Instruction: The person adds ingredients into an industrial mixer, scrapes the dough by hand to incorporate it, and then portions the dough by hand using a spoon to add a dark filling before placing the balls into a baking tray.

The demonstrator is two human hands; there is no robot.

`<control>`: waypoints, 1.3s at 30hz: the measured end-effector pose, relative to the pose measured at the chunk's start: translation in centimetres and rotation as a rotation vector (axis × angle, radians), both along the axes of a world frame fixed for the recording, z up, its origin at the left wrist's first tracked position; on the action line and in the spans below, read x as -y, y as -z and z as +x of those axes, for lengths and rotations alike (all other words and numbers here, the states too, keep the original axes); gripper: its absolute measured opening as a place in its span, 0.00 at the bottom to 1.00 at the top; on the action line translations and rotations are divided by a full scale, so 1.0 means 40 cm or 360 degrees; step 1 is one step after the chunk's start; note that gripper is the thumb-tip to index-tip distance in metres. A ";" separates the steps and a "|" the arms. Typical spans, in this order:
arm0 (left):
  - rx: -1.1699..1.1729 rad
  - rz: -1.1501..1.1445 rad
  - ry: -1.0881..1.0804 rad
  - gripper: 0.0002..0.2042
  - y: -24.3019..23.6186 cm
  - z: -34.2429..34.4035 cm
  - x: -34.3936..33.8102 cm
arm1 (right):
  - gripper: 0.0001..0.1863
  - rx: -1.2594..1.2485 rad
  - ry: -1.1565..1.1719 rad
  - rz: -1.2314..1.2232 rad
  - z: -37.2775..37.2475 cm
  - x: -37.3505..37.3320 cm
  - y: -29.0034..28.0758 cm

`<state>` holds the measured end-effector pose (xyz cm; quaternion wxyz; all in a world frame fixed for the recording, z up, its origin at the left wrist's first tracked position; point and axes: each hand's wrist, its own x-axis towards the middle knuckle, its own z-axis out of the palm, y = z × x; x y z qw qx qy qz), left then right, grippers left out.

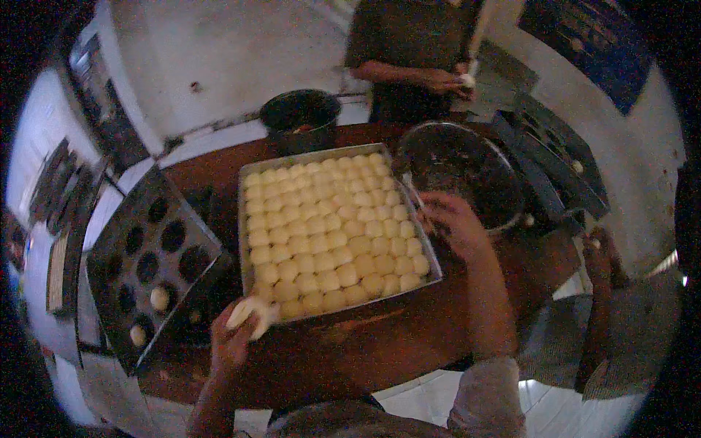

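Note:
A large square metal tray [340, 312] lies on the brown table, filled with close rows of pale dough balls [321, 241]. At its near left corner my left hand [228, 342] is closed on a soft, flattened piece of dough [253, 315]. My right hand [458, 225] hovers by the tray's right edge, beside the wide dark bowl [467, 171]. Its fingers look apart and nothing shows in them. The bowl's contents are too dark to make out.
Left stands a dark pan with round hollows [164, 212], two holding dough balls. Behind the tray is a black bucket [299, 120]; similar pans [558, 160] lie at the right. One person [409, 58] works across the table, another [599, 321] at my right.

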<state>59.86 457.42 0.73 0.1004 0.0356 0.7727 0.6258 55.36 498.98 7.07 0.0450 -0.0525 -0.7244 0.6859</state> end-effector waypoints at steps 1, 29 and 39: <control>0.0044 0.0010 0.0078 0.17 0.001 -0.011 -0.013 | 0.16 -0.0035 -0.0127 -0.0188 0.042 0.061 0.011; 0.0450 0.1160 0.0050 0.21 0.233 0.130 0.163 | 0.32 -0.0292 -0.0570 0.1708 0.473 0.645 0.389; 0.0065 0.0581 0.0539 0.27 0.075 0.206 0.056 | 0.30 -0.0310 -0.0135 0.1230 0.384 0.659 0.199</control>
